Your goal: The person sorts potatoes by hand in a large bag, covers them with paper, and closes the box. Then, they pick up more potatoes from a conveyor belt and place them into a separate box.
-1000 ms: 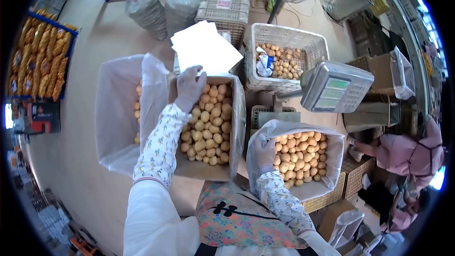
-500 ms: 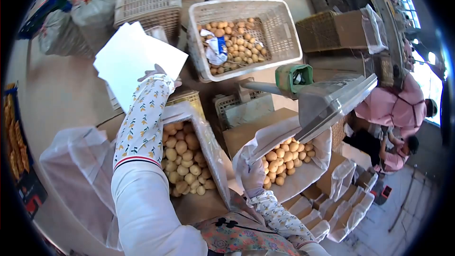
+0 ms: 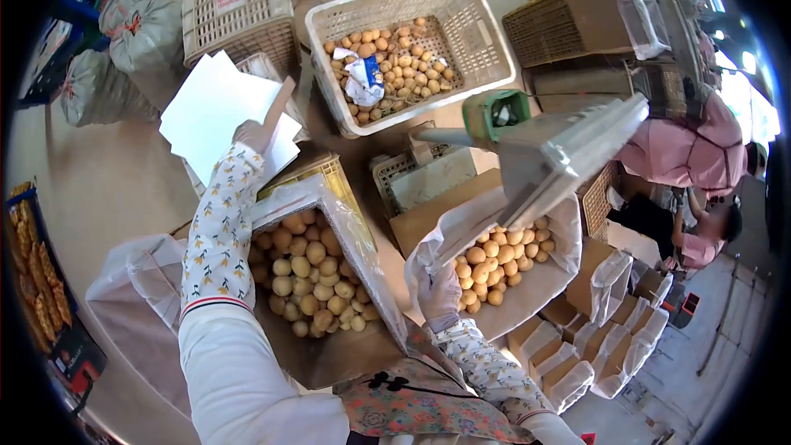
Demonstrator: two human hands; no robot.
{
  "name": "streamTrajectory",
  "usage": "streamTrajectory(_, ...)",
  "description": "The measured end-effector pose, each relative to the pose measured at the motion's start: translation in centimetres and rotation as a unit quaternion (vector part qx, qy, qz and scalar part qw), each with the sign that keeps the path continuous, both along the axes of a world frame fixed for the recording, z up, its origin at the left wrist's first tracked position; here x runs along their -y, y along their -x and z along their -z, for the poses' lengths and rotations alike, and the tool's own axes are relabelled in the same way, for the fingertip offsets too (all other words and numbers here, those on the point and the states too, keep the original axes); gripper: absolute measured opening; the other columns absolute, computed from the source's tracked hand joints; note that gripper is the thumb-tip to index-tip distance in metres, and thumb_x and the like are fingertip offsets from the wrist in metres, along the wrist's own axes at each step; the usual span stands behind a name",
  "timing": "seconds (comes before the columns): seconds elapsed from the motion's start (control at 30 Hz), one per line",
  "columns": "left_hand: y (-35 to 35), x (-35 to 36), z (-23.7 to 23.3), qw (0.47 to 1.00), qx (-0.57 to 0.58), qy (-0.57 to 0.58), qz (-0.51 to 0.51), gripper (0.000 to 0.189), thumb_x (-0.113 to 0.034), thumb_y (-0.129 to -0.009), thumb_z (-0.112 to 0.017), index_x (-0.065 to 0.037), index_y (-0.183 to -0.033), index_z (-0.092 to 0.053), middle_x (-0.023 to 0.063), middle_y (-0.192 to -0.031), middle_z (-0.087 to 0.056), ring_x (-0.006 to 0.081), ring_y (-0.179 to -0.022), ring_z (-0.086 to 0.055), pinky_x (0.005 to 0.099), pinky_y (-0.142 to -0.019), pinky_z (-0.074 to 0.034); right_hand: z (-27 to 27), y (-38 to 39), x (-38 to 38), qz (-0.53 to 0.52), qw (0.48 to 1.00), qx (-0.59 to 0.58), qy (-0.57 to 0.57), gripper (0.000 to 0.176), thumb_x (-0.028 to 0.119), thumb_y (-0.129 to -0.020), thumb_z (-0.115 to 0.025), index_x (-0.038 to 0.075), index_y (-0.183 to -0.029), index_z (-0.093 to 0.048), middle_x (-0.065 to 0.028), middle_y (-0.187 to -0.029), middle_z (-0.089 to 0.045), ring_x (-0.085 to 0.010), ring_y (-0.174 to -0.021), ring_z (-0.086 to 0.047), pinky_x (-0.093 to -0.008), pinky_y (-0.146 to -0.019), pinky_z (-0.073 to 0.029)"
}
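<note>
My left hand (image 3: 254,135) is at a stack of white sheets (image 3: 206,111). Its fingers are closed on a sheet seen nearly edge-on, showing a narrow brown side. My right hand (image 3: 439,290) grips the pale plastic liner (image 3: 422,259) at the near left side of a lined cardboard box. Round tan produce, like small potatoes (image 3: 496,268), lies in that box beside the right hand. Below my left forearm, a second lined box (image 3: 346,367) holds more of the same round produce (image 3: 309,280). A grey plastic chute (image 3: 560,152) overhangs the right box.
A white crate (image 3: 486,74) with more round produce and a blue-and-white wrapper stands ahead. Stacked crates (image 3: 239,8) and tied sacks (image 3: 148,37) are at the far left. Several lined boxes (image 3: 568,350) stand at right, near people in pink (image 3: 688,152).
My left hand, spread on the white stack before, has closed and raised one sheet on edge. My right hand stays at the box liner. The view has shifted slightly.
</note>
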State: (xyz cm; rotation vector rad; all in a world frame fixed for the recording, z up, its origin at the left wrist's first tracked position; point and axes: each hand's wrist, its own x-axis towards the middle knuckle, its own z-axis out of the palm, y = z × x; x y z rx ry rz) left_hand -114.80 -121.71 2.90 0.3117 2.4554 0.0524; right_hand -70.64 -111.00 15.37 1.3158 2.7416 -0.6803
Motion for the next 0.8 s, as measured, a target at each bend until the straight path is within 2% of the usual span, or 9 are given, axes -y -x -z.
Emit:
streamTrajectory(0.2,1.5,7.1,0.4,0.983,-0.107,-0.150,0.016,0.041,-0.033,-0.087,-0.053,0.006,-0.088,-0.067,0.0302,-0.091,-0.065,0.0441,-0.092,-0.063,0.0468,-0.083,-0.049,-0.5,-0.2,0.1,0.036,0.999,0.003,0.017,0.043,0.027,-0.086,-0.061,0.003,-0.119,-0.048,-0.0219,-0.096,-0.063,-0.0423,-0.088,-0.060,-0.0521,-0.076,-0.048)
streamTrajectory(0.3,1.7,7.5,-5.0,0.975,-0.163,-0.150,-0.014,0.038,-0.033,-0.092,-0.047,0.000,-0.097,-0.065,0.0251,-0.101,-0.066,0.0430,-0.097,-0.061,0.0476,-0.087,-0.048,-1.2,0.0,-0.5,0.044,0.997,-0.016,0.067,0.045,0.029,-0.087,-0.059,0.000,-0.118,-0.048,-0.0225,-0.098,-0.062,-0.0415,-0.093,-0.059,-0.0507,-0.080,-0.047)
streamTrajectory(0.5,-2.0,7.7,-17.7,0.920,-0.320,-0.228,0.005,0.026,-0.030,-0.093,-0.053,-0.005,-0.091,-0.061,0.0192,-0.086,-0.067,0.0381,-0.084,-0.065,0.0477,-0.077,-0.049,3.8,-3.0,-0.5,0.013,0.990,-0.035,0.137,0.057,0.039,-0.083,-0.063,-0.003,-0.118,-0.048,-0.0247,-0.117,-0.055,-0.0416,-0.108,-0.053,-0.0486,-0.091,-0.044)
streamTrajectory(0.6,-7.7,6.7,-24.8,0.904,-0.293,-0.310,0.029,0.026,-0.031,-0.093,-0.056,-0.006,-0.088,-0.060,0.0165,-0.080,-0.067,0.0361,-0.074,-0.065,0.0458,-0.070,-0.050,-8.4,-1.4,0.0,-0.038,0.998,-0.044,0.029,0.061,0.038,-0.080,-0.067,-0.003,-0.120,-0.048,-0.0285,-0.122,-0.052,-0.0446,-0.112,-0.050,-0.0477,-0.097,-0.040)
streamTrajectory(0.63,-10.0,6.6,-25.5,0.883,-0.286,-0.368,0.050,0.023,-0.029,-0.092,-0.060,-0.006,-0.087,-0.060,0.0157,-0.074,-0.065,0.0350,-0.068,-0.064,0.0433,-0.063,-0.049,-11.1,-1.3,0.0,-0.040,0.995,-0.052,0.079,0.074,0.043,-0.078,-0.069,-0.005,-0.129,-0.044,-0.0289,-0.134,-0.044,-0.0426,-0.126,-0.041,-0.0450,-0.107,-0.033)
streamTrajectory(0.7,-18.4,4.4,-31.2,0.879,-0.210,-0.427,0.032,0.024,-0.028,-0.092,-0.061,-0.006,-0.080,-0.059,0.0159,-0.069,-0.063,0.0337,-0.063,-0.063,0.0432,-0.058,-0.048,-15.6,-1.6,0.1,-0.060,0.959,-0.167,0.220,0.081,0.042,-0.082,-0.069,-0.008,-0.137,-0.036,-0.0289,-0.139,-0.040,-0.0393,-0.131,-0.039,-0.0426,-0.110,-0.031)
streamTrajectory(0.73,-21.6,4.1,-31.2,0.832,-0.280,-0.443,0.182,0.026,-0.029,-0.090,-0.062,-0.007,-0.077,-0.060,0.0156,-0.064,-0.059,0.0332,-0.061,-0.061,0.0443,-0.057,-0.048,-16.9,-2.1,0.4,-0.069,0.929,-0.222,0.290,0.085,0.041,-0.083,-0.070,-0.009,-0.141,-0.032,-0.0290,-0.141,-0.039,-0.0377,-0.133,-0.037,-0.0414,-0.111,-0.031)
streamTrajectory(0.77,-25.5,3.2,-31.4,0.861,-0.192,-0.454,0.127,0.022,-0.028,-0.089,-0.063,-0.009,-0.079,-0.062,0.0148,-0.061,-0.057,0.0333,-0.059,-0.060,0.0453,-0.057,-0.048,-16.2,-2.5,0.3,-0.078,0.862,-0.316,0.388,0.083,0.041,-0.088,-0.067,-0.008,-0.143,-0.028,-0.0263,-0.145,-0.036,-0.0338,-0.136,-0.034,-0.0388,-0.113,-0.028)
streamTrajectory(0.8,-29.0,2.4,-32.0,0.829,-0.228,-0.441,0.256,0.020,-0.025,-0.088,-0.062,-0.008,-0.080,-0.063,0.0152,-0.064,-0.059,0.0340,-0.062,-0.061,0.0455,-0.059,-0.048,-16.8,-2.7,0.9,-0.026,0.775,-0.386,0.499,0.069,0.030,-0.093,-0.060,-0.004,-0.145,-0.029,-0.0196,-0.141,-0.042,-0.0258,-0.133,-0.038,-0.0345,-0.111,-0.031)
